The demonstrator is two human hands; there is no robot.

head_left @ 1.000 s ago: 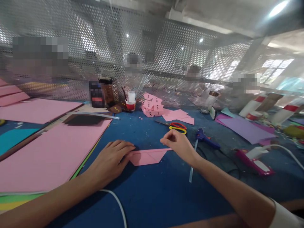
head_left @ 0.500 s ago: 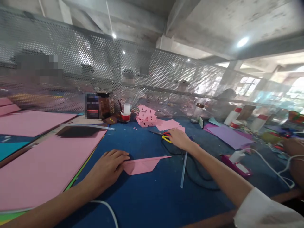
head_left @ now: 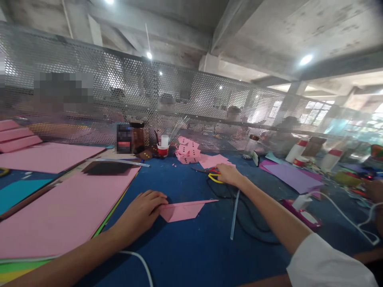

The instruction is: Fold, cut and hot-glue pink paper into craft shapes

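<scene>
My left hand is closed on the left end of a folded pink paper piece, which lies on the blue tabletop with a thin strip pointing right. Farther out, my right hand has its fingers curled at the handles of a pair of scissors with red and yellow grips. The blades point left, and part of the handles is hidden under the fingers. Just behind that hand lie loose pink paper pieces. A pile of pink cutouts with dark dots is beside them.
Large pink sheets cover the left side. A red-and-white cup and a brown jar stand by the perforated screen. Purple paper, a magenta device, a clear strip and dark cable loops are on the right.
The whole view has shifted slightly, so things appear a little lower and farther right. Both hands keep nearly the same places at the pink paper and the scissors.
</scene>
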